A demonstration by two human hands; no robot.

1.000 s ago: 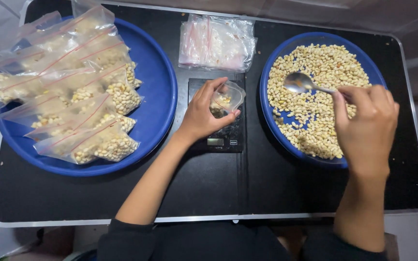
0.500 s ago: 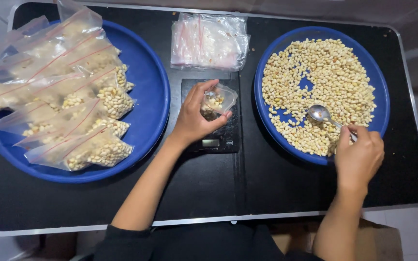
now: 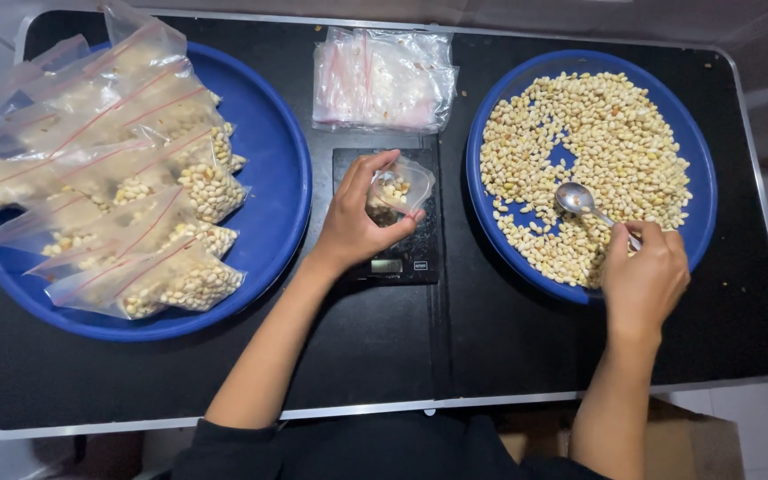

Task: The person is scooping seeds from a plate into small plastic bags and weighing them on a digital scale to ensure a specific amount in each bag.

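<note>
- Two hands work over a black table (image 3: pixel 384 373).
- The left hand (image 3: pixel 353 227), forearm angled up from below, pinches a small clear bag (image 3: pixel 399 189) of beans open on the black scale (image 3: pixel 402 258).
- The right hand (image 3: pixel 644 280), knuckles up, is closed around a spoon (image 3: pixel 580 201) lying among beans in the right blue tray (image 3: pixel 700 160).

A small clear bag (image 3: pixel 399 188), open-mouthed and partly filled with pale beans, sits upright on the black scale (image 3: pixel 399 258). A metal spoon (image 3: pixel 580 202) lies bowl-up among the beans in the right blue tray (image 3: pixel 702 160).

Scale (image 3: pixel 402 258) centre; filled bags in tray (image 3: pixel 277 178) left, bean tray (image 3: pixel 700 178) right, empty bags (image 3: pixel 384 80) far.
</note>
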